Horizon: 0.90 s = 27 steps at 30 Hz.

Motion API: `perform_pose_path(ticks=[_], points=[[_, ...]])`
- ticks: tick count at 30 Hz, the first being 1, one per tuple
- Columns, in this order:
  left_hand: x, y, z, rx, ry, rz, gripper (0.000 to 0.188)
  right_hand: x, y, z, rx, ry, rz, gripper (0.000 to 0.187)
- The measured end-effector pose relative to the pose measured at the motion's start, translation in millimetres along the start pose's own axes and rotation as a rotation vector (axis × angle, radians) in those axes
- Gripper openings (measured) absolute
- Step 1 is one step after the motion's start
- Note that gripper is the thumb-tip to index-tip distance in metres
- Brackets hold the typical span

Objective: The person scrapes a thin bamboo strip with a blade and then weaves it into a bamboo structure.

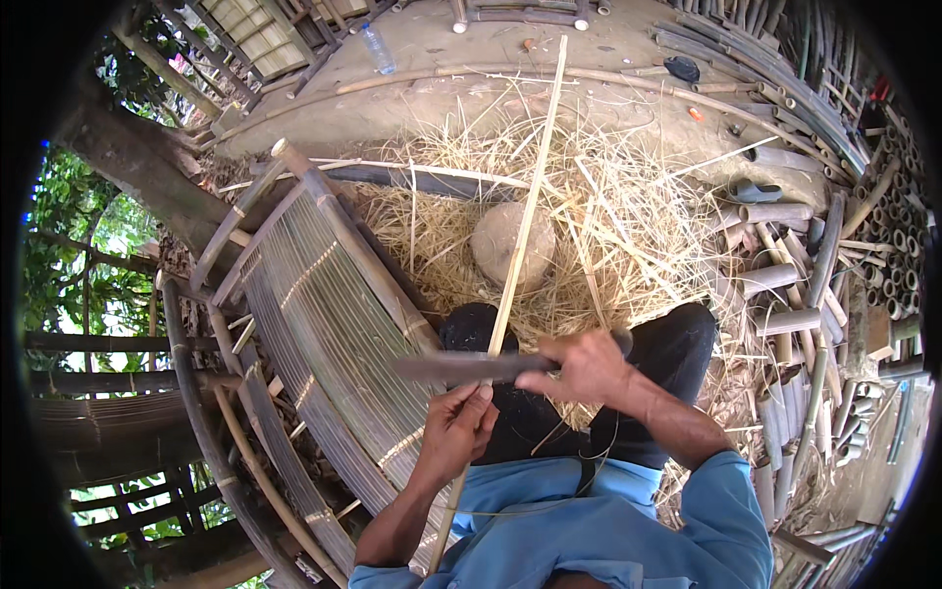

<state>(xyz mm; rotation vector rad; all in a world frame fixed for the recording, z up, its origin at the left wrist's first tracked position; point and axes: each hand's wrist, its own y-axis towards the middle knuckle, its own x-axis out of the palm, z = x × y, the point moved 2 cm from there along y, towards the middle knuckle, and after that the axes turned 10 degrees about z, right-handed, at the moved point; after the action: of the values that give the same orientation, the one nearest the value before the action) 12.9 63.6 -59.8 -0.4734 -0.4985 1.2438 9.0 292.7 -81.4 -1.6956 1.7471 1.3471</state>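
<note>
A long pale bamboo strip (531,201) runs from beside my body up and away past my knees. My left hand (457,424) is closed round it low down, thumb on top. In my right hand (584,370) is a machete (461,368), gripped by its handle. Its dark blade points left and lies across the strip, just beyond my left fingers. Whether the edge bites into the strip I cannot tell. Beyond my knees a round wooden block (512,245) stands among pale bamboo shavings (628,226), and the strip's far part passes over it.
At my left stands a slatted bamboo bench (334,285). Cut bamboo pieces (775,280) lie heaped at my right, with stacked tubes (898,255) beyond. A bamboo pole (442,74) crosses the ground ahead, near a plastic bottle (378,49) and a dark sandal (754,191).
</note>
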Motion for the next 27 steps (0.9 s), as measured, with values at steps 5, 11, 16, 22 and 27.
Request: perform_pose_path(ticks=[5, 11, 16, 22, 27], points=[[3, -20, 3, 0.084, 0.058, 0.013, 0.028, -27, 22, 54, 0.523, 0.124, -0.019, 0.066], [-11, -32, -11, 0.135, 0.133, -0.004, 0.03, -23, 21, 48, 0.22, -0.142, -0.124, 0.071], [-21, -52, -1, 0.137, 0.235, 0.115, 0.028, -39, 40, 58, 0.105, -0.148, -0.05, 0.076], [-40, -111, -21, 0.107, 0.32, 0.12, 0.032, -64, 53, 216, 0.626, -0.274, 0.078, 0.064], [-48, -140, -40, 0.249, 0.478, 0.093, 0.029, -125, 52, 305, 0.522, -0.698, 0.09, 0.045]])
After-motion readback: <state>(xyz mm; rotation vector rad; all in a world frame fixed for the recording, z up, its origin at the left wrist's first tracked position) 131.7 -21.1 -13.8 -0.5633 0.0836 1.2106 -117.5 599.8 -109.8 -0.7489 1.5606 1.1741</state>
